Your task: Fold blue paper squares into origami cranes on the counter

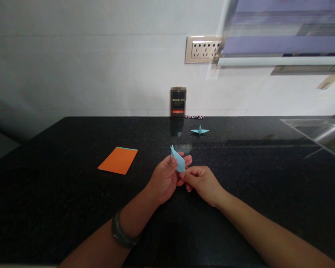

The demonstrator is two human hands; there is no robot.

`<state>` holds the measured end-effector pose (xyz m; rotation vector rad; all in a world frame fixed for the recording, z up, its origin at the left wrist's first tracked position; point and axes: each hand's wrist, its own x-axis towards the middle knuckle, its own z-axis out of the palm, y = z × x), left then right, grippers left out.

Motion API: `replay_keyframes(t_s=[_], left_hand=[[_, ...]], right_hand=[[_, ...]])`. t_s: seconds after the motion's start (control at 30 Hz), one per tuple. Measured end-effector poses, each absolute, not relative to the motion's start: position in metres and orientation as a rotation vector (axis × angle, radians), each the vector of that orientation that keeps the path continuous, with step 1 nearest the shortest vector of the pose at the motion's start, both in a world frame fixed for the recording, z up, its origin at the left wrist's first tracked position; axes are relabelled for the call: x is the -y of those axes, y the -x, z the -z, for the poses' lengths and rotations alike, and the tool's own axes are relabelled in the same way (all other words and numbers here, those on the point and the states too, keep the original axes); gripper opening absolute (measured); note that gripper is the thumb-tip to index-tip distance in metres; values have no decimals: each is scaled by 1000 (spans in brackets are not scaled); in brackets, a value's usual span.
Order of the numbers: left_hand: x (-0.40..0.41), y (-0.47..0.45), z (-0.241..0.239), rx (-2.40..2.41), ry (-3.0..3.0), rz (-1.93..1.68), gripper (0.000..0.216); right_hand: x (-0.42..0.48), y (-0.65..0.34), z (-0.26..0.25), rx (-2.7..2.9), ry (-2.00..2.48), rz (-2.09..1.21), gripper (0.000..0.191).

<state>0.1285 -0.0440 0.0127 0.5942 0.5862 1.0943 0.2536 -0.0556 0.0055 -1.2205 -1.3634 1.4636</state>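
Note:
A small light-blue piece of folded paper (179, 160) is held up just above the black counter, its pointed end toward the wall. My left hand (165, 178) grips it from the left, the thumb pressed on its face and the fingers behind. At its lower right corner, my right hand (202, 182) pinches the edge between thumb and fingers. The fingertips partly hide the paper's lower part. Beyond the hands stands a light-blue origami crane (200, 130) with its wings spread.
An orange stack of paper sheets (118, 160) lies on the black counter (72, 208) to the left. A phone (178, 102) leans against the tiled wall, a beaded strand (194, 117) beside it. At the right is a sink (324, 132); a socket panel (202, 49) is on the wall.

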Motion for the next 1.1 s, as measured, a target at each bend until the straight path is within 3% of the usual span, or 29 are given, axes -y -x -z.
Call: replay_keyframes(t_s=[0.33, 0.43, 0.53, 0.63, 0.77, 1.1], left_hand=[[42, -127, -5, -832, -963, -1072, 28], [42, -123, -6, -883, -1175, -982, 44], [45, -118, -8, -844, -1344, -862, 61], [45, -115, -6, -885, -1479, -823, 52], [43, -116, -6, -1106, -1629, -913, 12], [41, -111, -19, -1007, -1925, -647, 31]], right_hand=[[51, -267, -9, 1674, 1250, -1142, 27], [46, -276, -18, 1423, 1286, -1079, 24], [45, -279, -22, 1483, 1122, -1295, 26], [46, -277, -20, 1539, 1083, -1419, 22], [47, -273, -14, 1394, 1144, -1310, 23], [47, -277, -13, 1477, 1052, -1334, 20]])
